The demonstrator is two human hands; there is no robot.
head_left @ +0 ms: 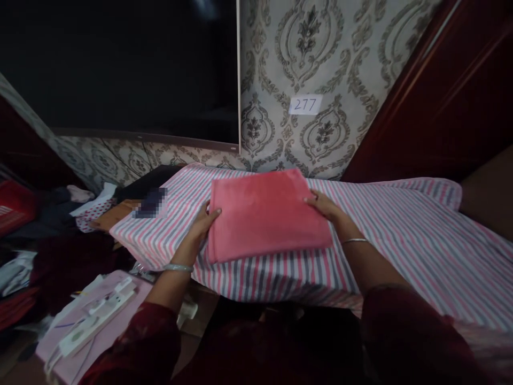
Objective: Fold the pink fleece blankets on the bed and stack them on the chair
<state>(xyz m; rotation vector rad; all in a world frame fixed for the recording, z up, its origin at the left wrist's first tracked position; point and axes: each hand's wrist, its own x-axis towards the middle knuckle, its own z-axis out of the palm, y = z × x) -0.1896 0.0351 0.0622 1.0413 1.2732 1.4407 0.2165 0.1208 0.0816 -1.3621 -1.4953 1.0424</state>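
A folded pink cloth (268,216), a flat rectangle, is in both hands above a striped sheet (388,230) of pink, grey and white. My left hand (203,222) grips its left edge, thumb on top and the other fingers mostly hidden behind. On the right edge, my right hand (323,206) closes the same way, thumb over the upper face. The cloth's near edge tilts down a little toward me, and whether its underside touches the sheet I cannot tell.
A large dark television (120,69) hangs at the back left. Beside it, a paper marked 277 (305,104) is on the patterned wall. At lower left, a power strip (98,318) lies on a pink surface near piled clothes (72,267). Dark red wood (441,96) stands at right.
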